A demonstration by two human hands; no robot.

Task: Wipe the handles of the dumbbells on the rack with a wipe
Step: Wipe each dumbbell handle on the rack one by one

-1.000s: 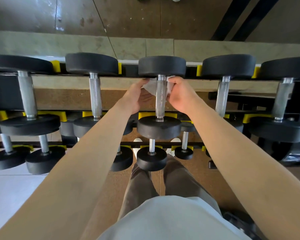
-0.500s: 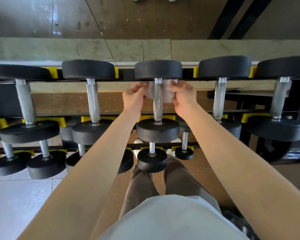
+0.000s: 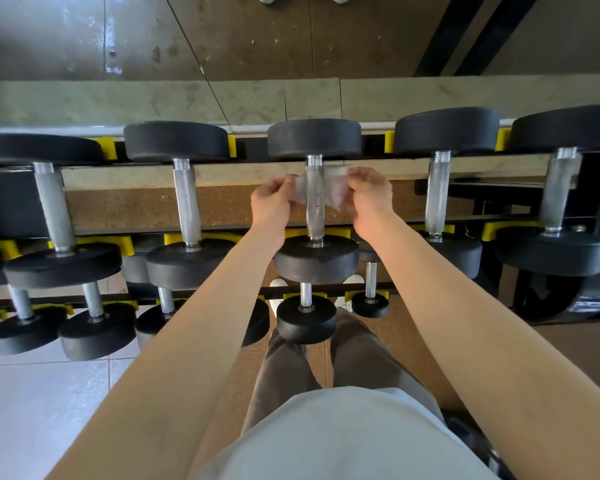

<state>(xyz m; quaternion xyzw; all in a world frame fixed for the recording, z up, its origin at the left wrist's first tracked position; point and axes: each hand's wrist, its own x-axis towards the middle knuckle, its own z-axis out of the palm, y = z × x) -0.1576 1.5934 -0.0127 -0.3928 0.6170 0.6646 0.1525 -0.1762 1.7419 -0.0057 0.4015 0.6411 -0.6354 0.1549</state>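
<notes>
**Both hands on wipe behind centre dumbbell handle, top rack tier**

Left hand [image 3: 272, 204] and right hand [image 3: 371, 197] each pinch one end of a thin white wipe [image 3: 333, 192]. Wipe is stretched between them and passes behind the upper part of the knurled steel handle [image 3: 314, 199] of the centre dumbbell [image 3: 314, 138]; handle shows in front of wipe. Fingers closed on wipe ends, left hand just left of handle, right hand just right of it. Hands slightly blurred.

Centre dumbbell lies front-to-back on top tier of rack [image 3: 395, 216], black round heads at far and near ends, resting in yellow cradles [image 3: 179, 239]. Same tier: two dumbbells to the left, two to the right, handles bare. Lower tiers hold smaller dumbbells [image 3: 305, 318] under the forearms.

Person stands close to rack, grey shirt [image 3: 343, 438] and brown trousers [image 3: 284, 368] at bottom. White floor tiles [image 3: 32, 403] bottom left.
</notes>
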